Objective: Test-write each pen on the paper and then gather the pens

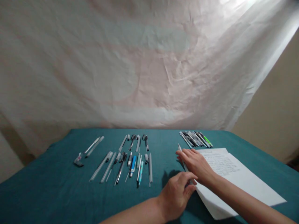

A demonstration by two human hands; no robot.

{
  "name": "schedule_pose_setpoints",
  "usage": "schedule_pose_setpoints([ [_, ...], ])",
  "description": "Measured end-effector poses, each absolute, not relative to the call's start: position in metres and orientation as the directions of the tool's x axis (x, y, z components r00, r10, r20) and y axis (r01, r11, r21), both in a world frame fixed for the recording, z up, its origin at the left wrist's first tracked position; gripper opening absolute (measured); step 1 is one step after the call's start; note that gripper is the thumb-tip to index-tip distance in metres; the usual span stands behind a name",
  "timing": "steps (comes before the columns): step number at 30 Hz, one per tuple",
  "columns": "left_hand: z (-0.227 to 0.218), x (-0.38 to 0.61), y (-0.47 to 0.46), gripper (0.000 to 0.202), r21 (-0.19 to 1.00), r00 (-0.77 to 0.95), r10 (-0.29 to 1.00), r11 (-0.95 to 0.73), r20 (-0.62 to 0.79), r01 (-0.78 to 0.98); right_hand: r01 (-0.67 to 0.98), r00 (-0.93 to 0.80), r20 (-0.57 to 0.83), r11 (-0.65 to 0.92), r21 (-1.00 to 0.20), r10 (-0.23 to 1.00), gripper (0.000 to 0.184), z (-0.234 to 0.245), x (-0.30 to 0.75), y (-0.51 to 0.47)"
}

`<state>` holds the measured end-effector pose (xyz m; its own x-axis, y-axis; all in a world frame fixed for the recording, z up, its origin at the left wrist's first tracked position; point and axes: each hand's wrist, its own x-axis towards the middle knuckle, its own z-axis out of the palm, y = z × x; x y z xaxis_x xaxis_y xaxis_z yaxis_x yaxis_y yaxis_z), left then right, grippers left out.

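Note:
My right hand point(195, 165) rests on the teal tablecloth point(58, 186) just left of a white sheet of paper point(243, 182) with handwriting, fingers stretched forward over a slim pen point(180, 149) whose tip sticks out beyond them. My left hand point(176, 194) sits close behind it, fingers curled toward the pen's near end at the paper's corner. What the curled fingers grip is hidden.
Several pens and pen parts point(130, 163) lie in rows at the table's middle. A few more lie at the left point(90, 151). A tight bunch of pens point(195, 138), one green, lies at the back right. A wrinkled white cloth point(140, 68) hangs behind.

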<state>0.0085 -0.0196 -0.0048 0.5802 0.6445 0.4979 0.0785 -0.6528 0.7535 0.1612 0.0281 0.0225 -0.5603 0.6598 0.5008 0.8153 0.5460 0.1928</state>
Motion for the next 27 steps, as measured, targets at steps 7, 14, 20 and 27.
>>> schedule_pose_setpoints([
  [7,-0.007,0.006,-0.019,0.027,0.803,0.530,0.718,-0.586,0.452,0.109,0.777,-0.452,0.498,0.601,-0.186,0.740,0.038,0.022,0.162,0.045],
  [14,-0.010,0.007,-0.013,0.024,0.867,0.475,0.802,-0.477,0.362,0.145,0.425,-0.344,0.012,0.167,-0.890,0.939,0.030,0.022,0.162,0.045],
  [20,-0.016,0.009,-0.008,0.030,0.897,0.426,0.847,-0.414,0.318,0.153,0.319,-0.356,-0.045,0.077,-0.945,0.933,0.029,0.009,0.150,0.061],
  [27,-0.017,0.009,-0.008,0.038,0.916,0.422,0.870,-0.357,0.255,0.181,0.923,-0.005,0.180,0.073,-0.378,0.984,0.035,0.014,0.176,0.153],
])
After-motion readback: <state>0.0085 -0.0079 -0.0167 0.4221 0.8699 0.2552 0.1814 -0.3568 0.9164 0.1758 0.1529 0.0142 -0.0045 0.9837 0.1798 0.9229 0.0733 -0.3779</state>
